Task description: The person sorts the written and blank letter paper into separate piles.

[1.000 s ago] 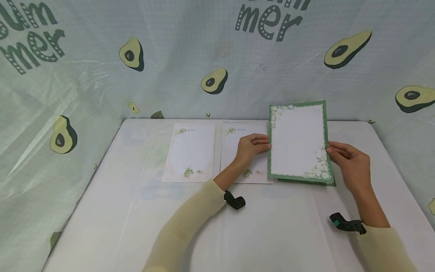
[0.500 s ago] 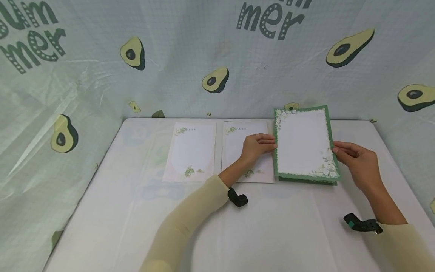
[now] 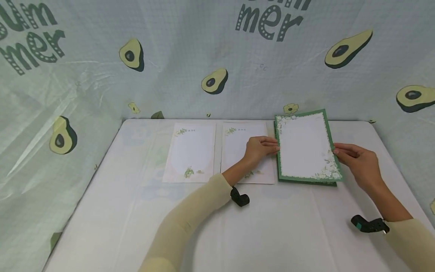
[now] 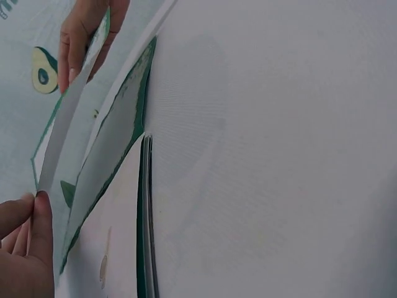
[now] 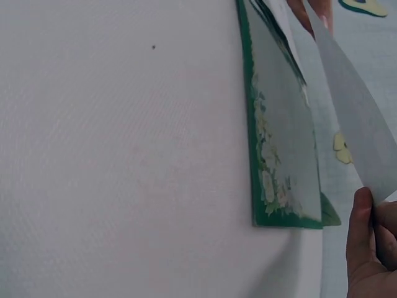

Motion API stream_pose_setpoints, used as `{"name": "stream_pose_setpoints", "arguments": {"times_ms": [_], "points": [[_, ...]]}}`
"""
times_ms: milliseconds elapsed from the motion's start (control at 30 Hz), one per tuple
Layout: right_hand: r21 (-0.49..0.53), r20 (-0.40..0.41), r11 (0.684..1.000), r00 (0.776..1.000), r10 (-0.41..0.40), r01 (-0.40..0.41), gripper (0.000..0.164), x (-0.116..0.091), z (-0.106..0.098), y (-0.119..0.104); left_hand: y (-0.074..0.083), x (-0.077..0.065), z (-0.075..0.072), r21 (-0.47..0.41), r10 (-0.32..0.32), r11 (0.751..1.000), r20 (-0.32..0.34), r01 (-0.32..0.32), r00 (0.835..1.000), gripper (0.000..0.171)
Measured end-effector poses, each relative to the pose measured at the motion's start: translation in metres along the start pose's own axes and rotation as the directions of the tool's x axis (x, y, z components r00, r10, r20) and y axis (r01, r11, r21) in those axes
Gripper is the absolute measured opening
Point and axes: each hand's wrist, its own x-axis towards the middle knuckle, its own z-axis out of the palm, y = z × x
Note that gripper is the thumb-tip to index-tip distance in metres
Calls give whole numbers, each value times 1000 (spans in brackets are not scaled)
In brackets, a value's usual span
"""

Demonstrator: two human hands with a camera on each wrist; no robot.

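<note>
A sheet of stationery paper (image 3: 302,147) with a green border and white flowers is held over the right part of the table, sloping toward me. My left hand (image 3: 257,151) pinches its left edge between thumb and fingers. On the opposite edge, my right hand (image 3: 361,164) pinches it the same way. Beneath lies another green-bordered sheet (image 5: 285,143), mostly covered in the head view. Both wrist views show a gap between the held paper (image 4: 65,124) and the sheet under it.
Two pale pink sheets with leaf prints lie to the left: a left one (image 3: 192,151) and a middle one (image 3: 232,145), partly behind my left forearm. A white-covered table (image 3: 265,234) meets an avocado-print curtain (image 3: 170,75) at its back edge.
The held sheet has shifted a little right and its top edge has come down, closer over the green sheet beneath. Both hands have moved right with it, still gripping its edges.
</note>
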Motion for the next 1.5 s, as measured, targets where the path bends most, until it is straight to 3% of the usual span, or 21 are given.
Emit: {"name": "stream_pose_setpoints", "arguments": {"times_ms": [233, 700, 1167, 1500], "points": [[-23, 58, 1000, 998, 5, -4, 45, 3, 3, 10, -5, 1, -1, 3, -31, 1000, 4, 31, 1000, 26], [-38, 72, 999, 997, 20, -18, 44, 7, 2, 18, -4, 11, 3, 32, -42, 999, 18, 41, 999, 24], [-102, 73, 995, 997, 21, -13, 44, 8, 6, 26, -2, 11, 3, 177, -37, 984, 18, 33, 999, 22], [-170, 58, 985, 998, 16, -6, 46, 11, 4, 26, -2, 15, 2, 152, -61, 987, 39, 55, 997, 20]]}}
